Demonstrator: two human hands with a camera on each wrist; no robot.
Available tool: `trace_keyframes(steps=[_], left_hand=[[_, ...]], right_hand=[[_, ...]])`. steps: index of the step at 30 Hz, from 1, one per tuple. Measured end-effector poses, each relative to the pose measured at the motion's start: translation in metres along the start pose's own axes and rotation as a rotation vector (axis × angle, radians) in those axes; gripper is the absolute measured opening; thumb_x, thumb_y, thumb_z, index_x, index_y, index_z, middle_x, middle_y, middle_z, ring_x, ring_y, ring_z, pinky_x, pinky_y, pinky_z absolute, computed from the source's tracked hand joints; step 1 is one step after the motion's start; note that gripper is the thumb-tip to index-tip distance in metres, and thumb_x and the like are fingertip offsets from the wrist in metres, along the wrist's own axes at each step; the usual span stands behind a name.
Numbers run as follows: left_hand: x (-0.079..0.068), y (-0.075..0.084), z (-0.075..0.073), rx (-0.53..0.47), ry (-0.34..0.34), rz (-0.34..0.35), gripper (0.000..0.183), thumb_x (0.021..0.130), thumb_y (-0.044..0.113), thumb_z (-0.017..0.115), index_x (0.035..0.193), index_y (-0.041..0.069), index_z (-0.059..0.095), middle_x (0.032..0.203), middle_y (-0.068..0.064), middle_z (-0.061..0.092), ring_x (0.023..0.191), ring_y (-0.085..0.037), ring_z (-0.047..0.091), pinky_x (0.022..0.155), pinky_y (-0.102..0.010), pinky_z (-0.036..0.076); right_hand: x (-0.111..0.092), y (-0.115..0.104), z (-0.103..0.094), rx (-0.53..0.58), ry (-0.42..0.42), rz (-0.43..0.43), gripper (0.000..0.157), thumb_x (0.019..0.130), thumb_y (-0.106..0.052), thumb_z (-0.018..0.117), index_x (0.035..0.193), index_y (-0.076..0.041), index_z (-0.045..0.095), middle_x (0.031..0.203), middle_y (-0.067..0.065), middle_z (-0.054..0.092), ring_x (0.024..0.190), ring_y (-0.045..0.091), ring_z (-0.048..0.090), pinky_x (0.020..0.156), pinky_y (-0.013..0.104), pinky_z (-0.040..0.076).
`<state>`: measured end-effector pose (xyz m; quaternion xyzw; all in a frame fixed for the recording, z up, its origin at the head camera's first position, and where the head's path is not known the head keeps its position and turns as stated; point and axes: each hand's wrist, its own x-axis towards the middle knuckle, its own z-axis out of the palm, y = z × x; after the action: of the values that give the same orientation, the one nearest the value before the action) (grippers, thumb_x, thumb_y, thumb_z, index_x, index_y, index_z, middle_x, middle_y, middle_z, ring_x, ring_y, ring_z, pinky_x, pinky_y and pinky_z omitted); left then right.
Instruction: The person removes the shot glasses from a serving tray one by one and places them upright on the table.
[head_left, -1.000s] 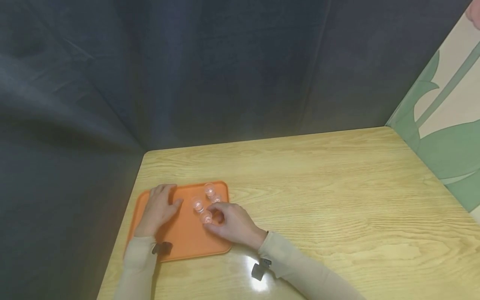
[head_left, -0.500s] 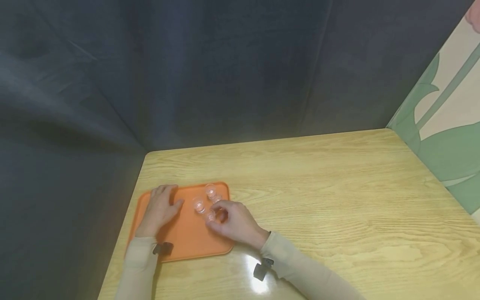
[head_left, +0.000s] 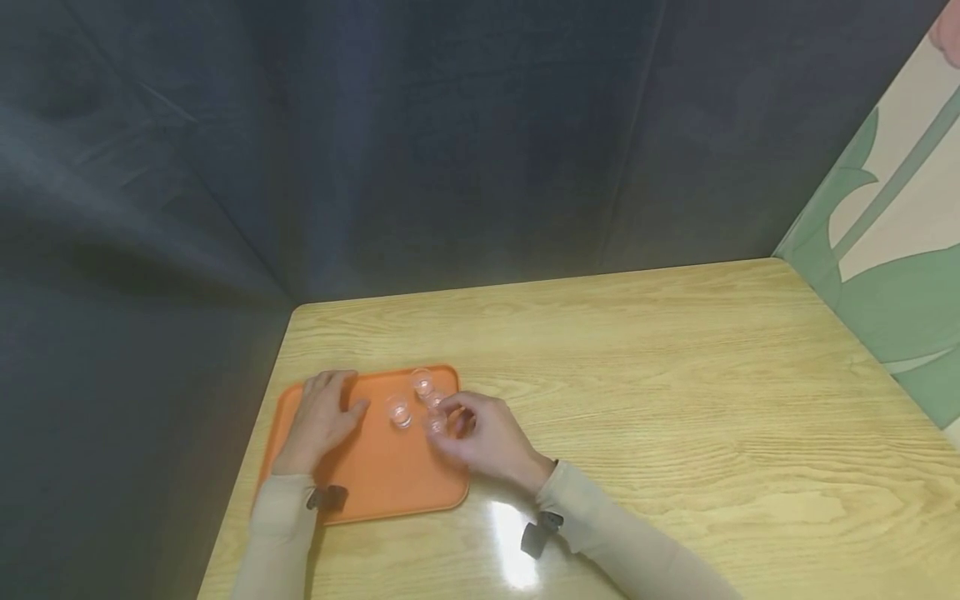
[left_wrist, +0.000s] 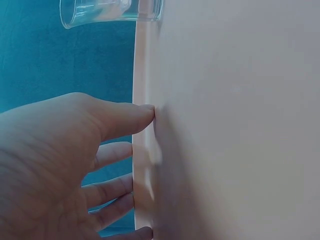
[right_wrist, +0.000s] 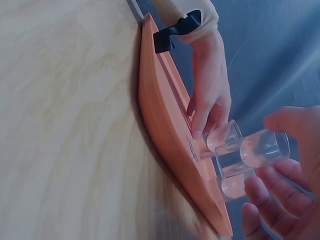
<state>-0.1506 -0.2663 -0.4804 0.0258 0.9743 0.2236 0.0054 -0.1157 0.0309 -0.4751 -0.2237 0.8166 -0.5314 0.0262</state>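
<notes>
On the orange tray, my left hand rests at the left side, its fingertips and thumb touching the surface and nothing in its grasp. My right hand pinches a clear shot glass by its rim end between thumb and fingers, over the tray's right part. The thick base of this glass points toward the tray in the right wrist view. Close by stand more shot glasses: one to the left, one at the back, and one partly hidden behind the right fingers.
The tray lies at the left end of a wood-grain table. Dark curtains hang behind and to the left. A wall with painted leaves borders the right side. Both wrists carry small black cameras.
My right hand has moved right and slightly back with the pinched shot glass, away from the left-hand glass. The left hand has stayed in place.
</notes>
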Motion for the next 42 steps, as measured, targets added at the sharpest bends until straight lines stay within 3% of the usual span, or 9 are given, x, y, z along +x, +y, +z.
trace_keyframes(steps=[10,21,32,42], left_hand=[[0.0,0.0,0.002,-0.005,-0.017,-0.016,0.059,0.101,0.027,0.07,0.15,-0.002,0.053,0.153,-0.032,0.048,0.145,-0.052,0.038,0.118,-0.066,0.038],[-0.002,0.001,0.001,0.003,-0.025,-0.02,0.058,0.102,0.027,0.07,0.15,-0.002,0.053,0.155,-0.033,0.047,0.146,-0.052,0.038,0.118,-0.067,0.038],[-0.002,0.002,0.002,-0.011,-0.024,-0.026,0.06,0.101,0.028,0.07,0.151,-0.001,0.053,0.155,-0.032,0.046,0.147,-0.052,0.037,0.119,-0.067,0.038],[-0.002,0.002,-0.001,-0.004,-0.016,-0.018,0.058,0.102,0.027,0.069,0.151,-0.001,0.053,0.154,-0.031,0.047,0.147,-0.05,0.036,0.12,-0.066,0.037]], right_hand=[[-0.007,0.013,-0.017,0.02,0.065,0.003,0.032,0.085,-0.015,0.089,0.114,-0.007,0.077,0.093,0.005,0.076,0.076,0.018,0.068,0.057,0.021,0.055],[-0.012,0.026,-0.037,0.048,0.133,0.074,0.037,0.085,-0.015,0.089,0.118,-0.005,0.076,0.107,0.005,0.077,0.078,0.014,0.067,0.064,0.023,0.058],[-0.015,0.04,-0.061,0.037,0.221,0.146,0.033,0.085,-0.015,0.089,0.114,-0.008,0.077,0.091,0.011,0.076,0.074,0.012,0.066,0.063,0.022,0.056],[-0.02,0.053,-0.091,0.046,0.287,0.23,0.036,0.088,-0.016,0.087,0.119,-0.004,0.075,0.103,0.017,0.079,0.084,0.018,0.075,0.074,0.022,0.062]])
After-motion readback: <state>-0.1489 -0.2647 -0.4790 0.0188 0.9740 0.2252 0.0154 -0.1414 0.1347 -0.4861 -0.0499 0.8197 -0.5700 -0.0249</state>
